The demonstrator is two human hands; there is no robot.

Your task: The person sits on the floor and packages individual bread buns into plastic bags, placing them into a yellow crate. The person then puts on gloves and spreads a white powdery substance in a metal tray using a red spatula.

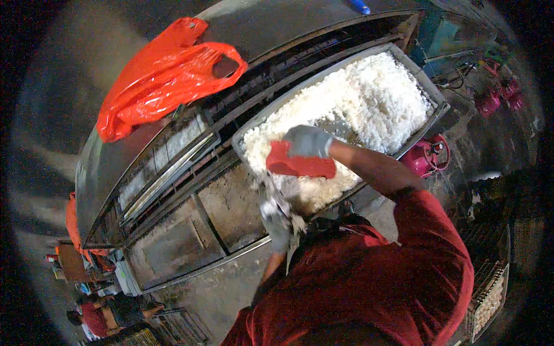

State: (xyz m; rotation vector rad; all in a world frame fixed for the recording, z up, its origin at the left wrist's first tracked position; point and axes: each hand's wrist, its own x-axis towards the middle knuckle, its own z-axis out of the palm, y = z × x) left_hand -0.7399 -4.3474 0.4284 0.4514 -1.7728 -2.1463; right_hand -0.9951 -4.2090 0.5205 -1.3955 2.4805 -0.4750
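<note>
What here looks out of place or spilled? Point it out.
An orange plastic bag lies crumpled on the curved metal top of the big machine, apart from the tray of white grains. The grains sit inside the tray; no spill shows. The right hand holds a red scoop.

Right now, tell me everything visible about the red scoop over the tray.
The red scoop is a flat, wide, smooth piece, plastic by the look, with a rounded left corner. It lies roughly level, long edge tilted slightly down to the right, over the near end of the metal tray of white rice-like grains. The gloved right hand grips its top edge; whether it touches the grains below cannot be told. The gloved left hand is below it, apart.
</note>
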